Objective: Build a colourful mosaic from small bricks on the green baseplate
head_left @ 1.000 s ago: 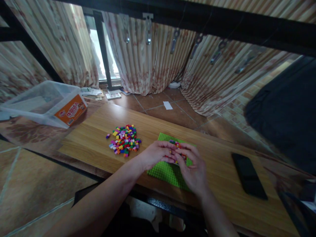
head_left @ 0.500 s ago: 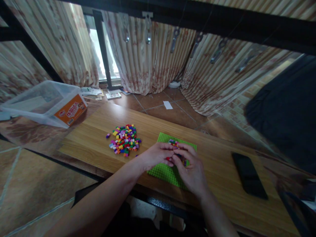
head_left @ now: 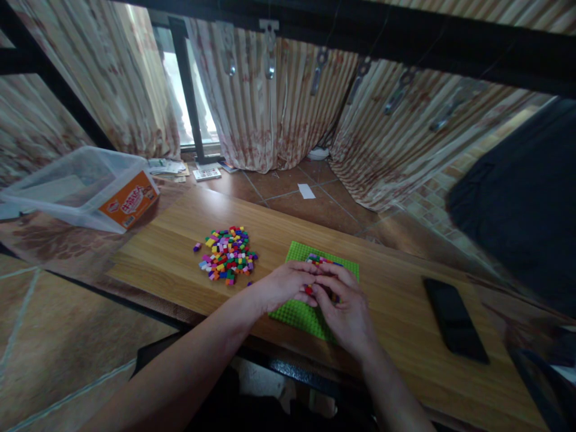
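Observation:
Over a green studded baseplate [head_left: 299, 318] my two hands meet, fingertips together. A small red toy brick [head_left: 308, 289] shows between them. My left hand [head_left: 288, 285] has its fingers closed around that brick from the left. From the right, my right hand [head_left: 344, 303] pinches at the same brick with thumb and forefinger. Behind the fingers, a row of coloured bricks [head_left: 318, 259] sits on the plate, mostly covered by my hands. To the left lies a loose pile of small coloured bricks [head_left: 228, 255] on the wooden table.
A black phone [head_left: 454, 321] lies on the table [head_left: 387, 336] at the right. At the far left stands a clear plastic bin [head_left: 90, 198] with an orange label. One purple brick [head_left: 197, 246] lies apart from the pile. Curtains hang behind the table.
My right hand has shifted slightly left and in toward my left hand. The red brick between the fingers shows a little more. The pile and the baseplate have stayed put.

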Demonstrator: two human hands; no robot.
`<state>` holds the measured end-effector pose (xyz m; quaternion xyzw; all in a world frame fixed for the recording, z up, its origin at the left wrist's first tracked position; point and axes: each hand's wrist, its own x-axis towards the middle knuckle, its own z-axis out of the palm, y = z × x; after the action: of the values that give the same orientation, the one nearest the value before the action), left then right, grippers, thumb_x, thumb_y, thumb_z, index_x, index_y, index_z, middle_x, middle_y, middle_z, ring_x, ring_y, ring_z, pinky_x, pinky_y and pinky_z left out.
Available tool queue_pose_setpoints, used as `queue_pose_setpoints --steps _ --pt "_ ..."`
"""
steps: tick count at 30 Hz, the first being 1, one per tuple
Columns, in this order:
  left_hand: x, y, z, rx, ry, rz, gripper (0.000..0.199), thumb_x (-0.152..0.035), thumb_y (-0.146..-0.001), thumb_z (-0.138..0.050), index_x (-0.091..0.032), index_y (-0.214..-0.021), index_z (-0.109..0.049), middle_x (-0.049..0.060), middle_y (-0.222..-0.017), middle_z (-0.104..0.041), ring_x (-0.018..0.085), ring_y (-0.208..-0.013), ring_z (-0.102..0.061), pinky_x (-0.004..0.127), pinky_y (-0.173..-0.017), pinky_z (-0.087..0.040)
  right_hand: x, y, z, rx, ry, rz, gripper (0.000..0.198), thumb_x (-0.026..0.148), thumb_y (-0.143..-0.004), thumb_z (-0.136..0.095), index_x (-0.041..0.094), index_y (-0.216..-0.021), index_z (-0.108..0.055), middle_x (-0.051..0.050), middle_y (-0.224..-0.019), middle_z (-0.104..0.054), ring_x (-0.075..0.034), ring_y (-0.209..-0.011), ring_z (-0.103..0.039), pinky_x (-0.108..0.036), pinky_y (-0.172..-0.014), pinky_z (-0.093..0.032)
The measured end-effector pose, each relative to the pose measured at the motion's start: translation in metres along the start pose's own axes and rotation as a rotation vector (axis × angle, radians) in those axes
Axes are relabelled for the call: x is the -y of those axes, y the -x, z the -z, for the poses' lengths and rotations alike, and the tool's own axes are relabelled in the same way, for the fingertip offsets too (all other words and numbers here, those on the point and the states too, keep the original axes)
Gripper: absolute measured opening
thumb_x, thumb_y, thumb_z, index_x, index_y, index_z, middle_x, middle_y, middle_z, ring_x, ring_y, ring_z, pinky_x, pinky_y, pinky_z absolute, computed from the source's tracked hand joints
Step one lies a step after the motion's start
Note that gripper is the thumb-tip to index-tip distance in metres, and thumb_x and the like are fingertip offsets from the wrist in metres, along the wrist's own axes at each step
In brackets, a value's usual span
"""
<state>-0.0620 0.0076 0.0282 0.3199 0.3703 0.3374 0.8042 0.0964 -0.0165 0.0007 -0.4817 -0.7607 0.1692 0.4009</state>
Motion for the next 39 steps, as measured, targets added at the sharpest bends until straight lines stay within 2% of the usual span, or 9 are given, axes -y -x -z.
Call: queue_pose_setpoints --steps 7,13,20,28,39 --pt "-0.0007 -0.0017 0.0007 0.000 -0.040 -0.003 0.030 -0.005 -0.058 -0.055 -0.009 -0.085 -0.068 0.005 -0.080 -0.064 0.012 -0.068 -0.061 0.025 -0.065 -0.052 -0.0010 -0.0003 0.0009 0.019 0.011 0.055 0.015 0.024 -0.090 -0.060 0.026 -0.096 -0.073 -0.006 -0.116 -0.065 -0.023 -0.110 -0.059 -0.044 -0.095 -0.050" --pt "0.0035 -0.0021 0.0043 0.041 -0.065 -0.024 0.028 -0.007 -0.059 -0.054 -0.011 -0.084 -0.065 0.005 -0.080 -0.062 0.011 -0.068 -0.059 0.025 -0.066 -0.052 -0.0018 -0.0003 0.0009 0.029 0.018 0.062 0.012 0.026 -0.089 -0.063 0.026 -0.095 -0.073 -0.006 -0.116 -0.065 -0.023 -0.111 -0.059 -0.044 -0.095 -0.050" --pt "0.0044 -0.0032 0.0051 0.030 -0.072 -0.015 0.029 -0.008 -0.057 -0.055 -0.011 -0.084 -0.064 0.004 -0.080 -0.062 0.012 -0.069 -0.059 0.028 -0.069 -0.054 0.0006 -0.0006 0.0013 0.034 0.047 0.066 0.011 0.027 -0.089 -0.062 0.025 -0.087 -0.073 -0.006 -0.114 -0.066 -0.024 -0.112 -0.059 -0.044 -0.095 -0.049" --pt "0.0013 0.0000 0.0032 0.026 -0.069 -0.017 0.025 -0.009 -0.059 -0.056 -0.011 -0.082 -0.064 0.005 -0.079 -0.062 0.012 -0.068 -0.059 0.027 -0.068 -0.055 0.0009 -0.0002 0.0015 0.036 0.070 0.047 0.015 0.029 -0.091 -0.058 0.027 -0.088 -0.073 -0.006 -0.115 -0.066 -0.025 -0.112 -0.059 -0.046 -0.096 -0.049" --pt "0.0030 -0.0020 0.0043 0.014 -0.069 -0.008 0.031 -0.007 -0.059 -0.053 -0.010 -0.086 -0.067 0.005 -0.076 -0.062 0.013 -0.067 -0.059 0.027 -0.066 -0.055 -0.0005 -0.0017 0.0023 0.028 0.081 0.024 0.012 0.034 -0.088 -0.063 0.027 -0.084 -0.073 -0.006 -0.112 -0.067 -0.025 -0.110 -0.060 -0.046 -0.093 -0.048"
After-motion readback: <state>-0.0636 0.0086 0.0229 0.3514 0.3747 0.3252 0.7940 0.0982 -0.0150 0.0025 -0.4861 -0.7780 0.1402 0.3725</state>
